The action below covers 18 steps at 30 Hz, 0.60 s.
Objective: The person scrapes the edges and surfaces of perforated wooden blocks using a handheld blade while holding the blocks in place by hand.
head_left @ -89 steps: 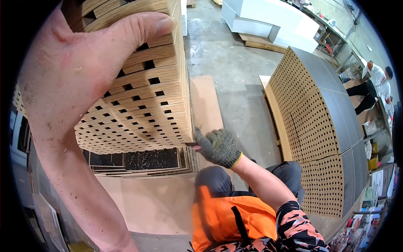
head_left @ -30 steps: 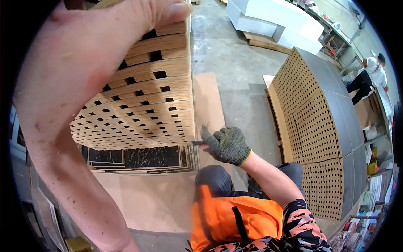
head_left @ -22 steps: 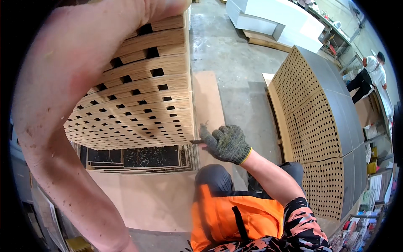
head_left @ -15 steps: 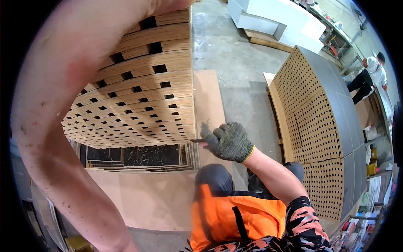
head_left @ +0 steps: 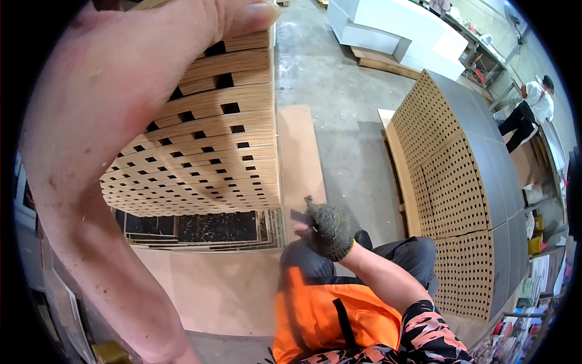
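Observation:
A tall stack of tan, wood-like panels (head_left: 242, 130) with rows of square dark holes stands in front of me on the left. My bare left hand (head_left: 200, 24) reaches across its upper part. The thumb lies by the stack's top right edge; the other fingers are out of sight. To the right of the stack's lower corner is my right hand (head_left: 329, 232), in a dark knitted glove with bare, worn fingertips. Its closed fingers pinch a small dark flat strip (head_left: 300, 216), whose exact kind I cannot make out. This hand is apart from the stack, above my knee.
Under the stack lie dark-centred frames (head_left: 218, 225) with chips on them, on a tan board (head_left: 218, 291). At right, more perforated panels with grey tops (head_left: 494, 170) stand on a pallet. White blocks (head_left: 400, 30) stand farther back. Another person (head_left: 533, 109) works at the far right.
My right hand has moved down and slightly right, away from the stack's edge, with the strip. My left hand has come lower into view, showing its thumb.

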{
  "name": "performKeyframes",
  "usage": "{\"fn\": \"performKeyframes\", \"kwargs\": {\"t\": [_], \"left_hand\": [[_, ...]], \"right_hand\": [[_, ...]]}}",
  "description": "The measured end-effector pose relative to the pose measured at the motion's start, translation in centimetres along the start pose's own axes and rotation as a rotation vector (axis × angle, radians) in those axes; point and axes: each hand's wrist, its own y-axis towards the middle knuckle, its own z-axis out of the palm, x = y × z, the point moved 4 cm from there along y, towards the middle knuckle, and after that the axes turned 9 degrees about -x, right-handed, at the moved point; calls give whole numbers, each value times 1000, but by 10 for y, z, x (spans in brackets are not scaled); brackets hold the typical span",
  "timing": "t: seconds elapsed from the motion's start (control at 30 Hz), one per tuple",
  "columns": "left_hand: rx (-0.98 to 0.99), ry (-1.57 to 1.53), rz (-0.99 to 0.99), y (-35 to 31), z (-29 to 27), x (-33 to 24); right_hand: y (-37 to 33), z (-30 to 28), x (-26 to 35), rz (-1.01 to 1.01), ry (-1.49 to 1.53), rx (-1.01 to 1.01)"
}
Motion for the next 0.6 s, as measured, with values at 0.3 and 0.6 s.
{"fn": "performKeyframes", "kwargs": {"t": [0.3, 0.6], "left_hand": [[11, -3, 16, -3, -2, -2], [-41, 2, 265, 6, -12, -11]], "right_hand": [[18, 26, -26, 497, 362, -411], [-49, 35, -36, 601, 338, 190]]}}
